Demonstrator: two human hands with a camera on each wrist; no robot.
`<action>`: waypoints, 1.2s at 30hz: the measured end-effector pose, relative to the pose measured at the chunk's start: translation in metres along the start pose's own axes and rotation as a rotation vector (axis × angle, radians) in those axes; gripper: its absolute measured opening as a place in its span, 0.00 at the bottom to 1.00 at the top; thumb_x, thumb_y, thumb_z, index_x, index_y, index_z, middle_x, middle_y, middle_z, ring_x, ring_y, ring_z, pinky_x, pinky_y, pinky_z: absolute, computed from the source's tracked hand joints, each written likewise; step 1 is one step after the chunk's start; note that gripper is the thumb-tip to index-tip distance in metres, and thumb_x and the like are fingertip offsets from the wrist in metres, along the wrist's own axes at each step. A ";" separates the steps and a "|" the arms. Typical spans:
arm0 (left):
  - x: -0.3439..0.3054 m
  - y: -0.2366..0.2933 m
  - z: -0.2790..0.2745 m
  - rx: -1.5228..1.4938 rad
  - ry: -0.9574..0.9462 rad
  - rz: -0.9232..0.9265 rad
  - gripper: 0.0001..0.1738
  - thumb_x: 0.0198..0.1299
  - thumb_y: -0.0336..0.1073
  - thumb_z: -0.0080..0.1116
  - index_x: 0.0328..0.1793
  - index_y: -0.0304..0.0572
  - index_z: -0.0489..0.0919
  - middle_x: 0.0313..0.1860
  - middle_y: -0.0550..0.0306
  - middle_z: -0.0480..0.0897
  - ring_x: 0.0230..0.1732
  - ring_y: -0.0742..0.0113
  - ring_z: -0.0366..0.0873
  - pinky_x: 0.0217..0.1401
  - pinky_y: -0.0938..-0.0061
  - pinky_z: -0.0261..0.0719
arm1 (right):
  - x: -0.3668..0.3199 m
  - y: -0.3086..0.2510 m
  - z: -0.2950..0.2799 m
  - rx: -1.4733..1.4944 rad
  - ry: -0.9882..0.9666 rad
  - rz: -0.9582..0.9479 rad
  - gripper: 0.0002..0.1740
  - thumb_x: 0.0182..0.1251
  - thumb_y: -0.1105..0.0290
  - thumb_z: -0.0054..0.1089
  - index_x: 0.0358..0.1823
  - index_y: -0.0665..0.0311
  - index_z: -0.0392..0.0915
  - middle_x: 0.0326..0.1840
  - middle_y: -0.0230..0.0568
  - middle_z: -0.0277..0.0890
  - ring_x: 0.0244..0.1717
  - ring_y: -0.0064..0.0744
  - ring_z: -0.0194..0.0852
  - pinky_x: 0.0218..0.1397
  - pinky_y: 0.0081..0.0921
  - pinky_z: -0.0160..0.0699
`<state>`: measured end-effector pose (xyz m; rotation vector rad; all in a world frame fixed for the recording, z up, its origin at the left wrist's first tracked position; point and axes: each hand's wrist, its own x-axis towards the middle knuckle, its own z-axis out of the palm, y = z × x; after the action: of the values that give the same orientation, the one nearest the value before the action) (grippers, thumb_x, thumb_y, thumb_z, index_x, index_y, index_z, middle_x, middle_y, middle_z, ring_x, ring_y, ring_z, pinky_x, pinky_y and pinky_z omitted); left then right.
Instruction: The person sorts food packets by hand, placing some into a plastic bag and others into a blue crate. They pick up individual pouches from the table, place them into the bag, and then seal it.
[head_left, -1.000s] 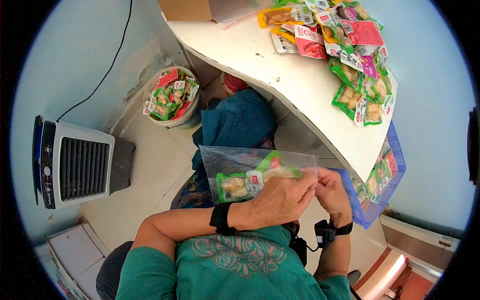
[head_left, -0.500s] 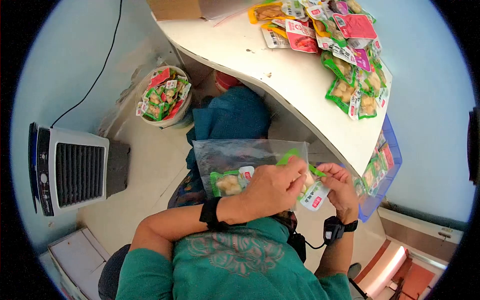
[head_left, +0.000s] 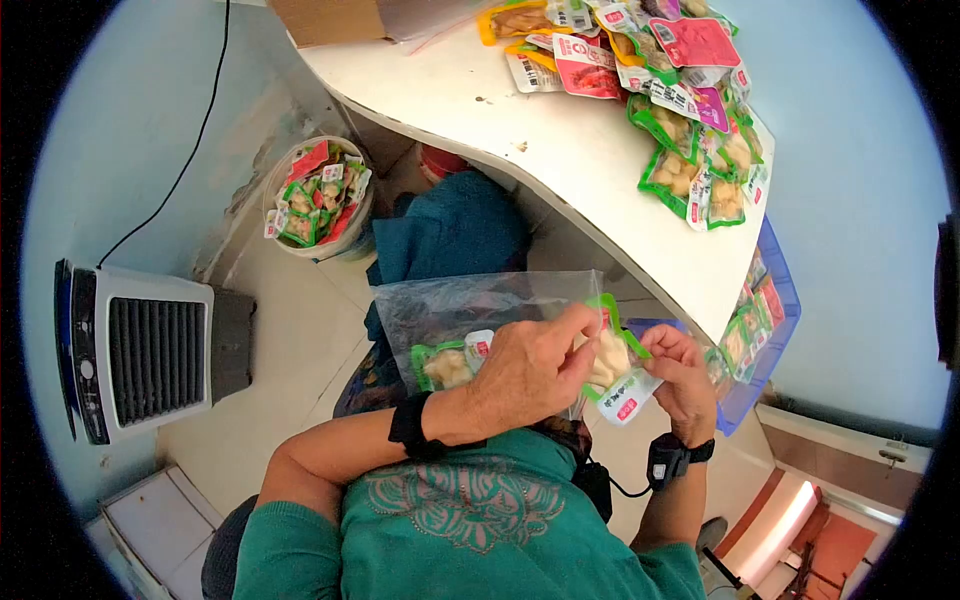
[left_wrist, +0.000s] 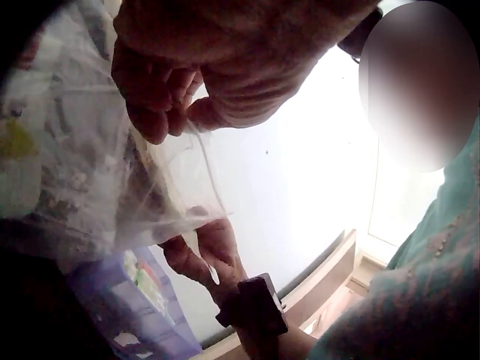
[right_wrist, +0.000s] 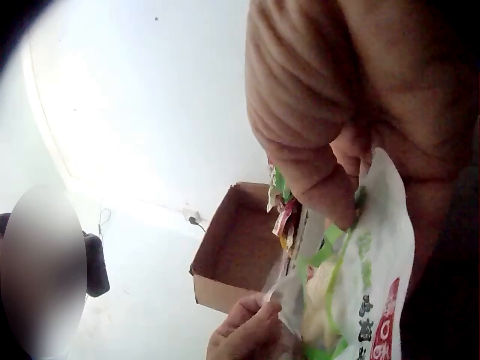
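Observation:
In the head view the left hand (head_left: 530,375) pinches the open edge of a clear plastic bag (head_left: 440,302) between thumb and fingers. A green-edged snack packet (head_left: 446,366) lies inside the bag. Just right of the bag's edge, the right hand (head_left: 684,382) pinches a second green-edged packet (head_left: 608,362) by its corner, the packet partly behind the left fingers. The left wrist view has the left fingers on the bag's rim (left_wrist: 202,161); in the right wrist view the right thumb and fingers grip the packet's white end (right_wrist: 386,247).
Many packets (head_left: 668,175) lie piled on the white table (head_left: 560,150), with a cardboard box (head_left: 325,20) at its corner. A bucket of packets (head_left: 318,198) stands on the floor at left, near an air cooler (head_left: 160,350). A blue crate (head_left: 770,370) stands at right.
A second packet has come into sight in the right hand, at the bag's edge. The right hand has moved slightly away from the left, while the left still holds the bag.

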<state>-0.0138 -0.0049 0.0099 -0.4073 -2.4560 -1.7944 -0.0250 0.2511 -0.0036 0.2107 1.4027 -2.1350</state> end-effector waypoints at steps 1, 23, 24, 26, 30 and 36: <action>0.000 0.000 0.000 0.004 0.001 -0.012 0.09 0.63 0.29 0.63 0.45 0.42 0.74 0.15 0.53 0.75 0.14 0.61 0.77 0.17 0.66 0.70 | -0.001 0.002 -0.004 0.016 -0.018 -0.007 0.16 0.61 0.84 0.61 0.51 0.71 0.77 0.47 0.43 0.84 0.44 0.28 0.84 0.51 0.23 0.82; -0.001 0.004 0.001 0.057 0.014 0.031 0.08 0.63 0.31 0.64 0.44 0.42 0.75 0.20 0.48 0.80 0.20 0.50 0.82 0.23 0.60 0.77 | -0.011 -0.006 0.005 -0.171 0.017 -0.005 0.23 0.62 0.82 0.65 0.60 0.73 0.80 0.57 0.44 0.83 0.55 0.30 0.81 0.61 0.26 0.78; -0.001 0.006 0.001 0.061 0.026 0.054 0.08 0.62 0.30 0.64 0.44 0.41 0.75 0.21 0.47 0.80 0.21 0.50 0.82 0.23 0.60 0.77 | -0.010 -0.009 0.008 -0.212 0.008 -0.011 0.22 0.62 0.82 0.65 0.59 0.73 0.81 0.56 0.42 0.83 0.54 0.29 0.81 0.60 0.25 0.77; -0.002 0.005 0.004 0.078 0.007 0.076 0.08 0.62 0.30 0.63 0.44 0.41 0.75 0.22 0.47 0.80 0.23 0.48 0.82 0.24 0.59 0.77 | -0.009 -0.015 0.016 -0.294 -0.010 -0.023 0.21 0.61 0.82 0.65 0.58 0.73 0.82 0.53 0.39 0.82 0.53 0.28 0.80 0.58 0.23 0.76; 0.000 0.010 0.004 0.090 0.000 0.142 0.08 0.61 0.30 0.62 0.43 0.41 0.75 0.24 0.46 0.80 0.26 0.47 0.82 0.26 0.57 0.77 | 0.004 -0.024 0.030 -0.476 -0.125 -0.039 0.18 0.63 0.79 0.67 0.55 0.72 0.83 0.48 0.36 0.81 0.50 0.25 0.78 0.55 0.22 0.74; -0.001 0.016 0.003 0.091 -0.076 0.078 0.07 0.60 0.30 0.61 0.40 0.40 0.74 0.26 0.45 0.80 0.28 0.45 0.82 0.30 0.55 0.77 | 0.027 -0.030 0.049 -0.661 -0.257 -0.049 0.14 0.68 0.75 0.64 0.54 0.70 0.84 0.46 0.33 0.84 0.48 0.19 0.77 0.55 0.21 0.76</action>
<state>-0.0088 0.0019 0.0233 -0.5655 -2.5224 -1.6603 -0.0547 0.2059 0.0301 -0.3417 1.8638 -1.5503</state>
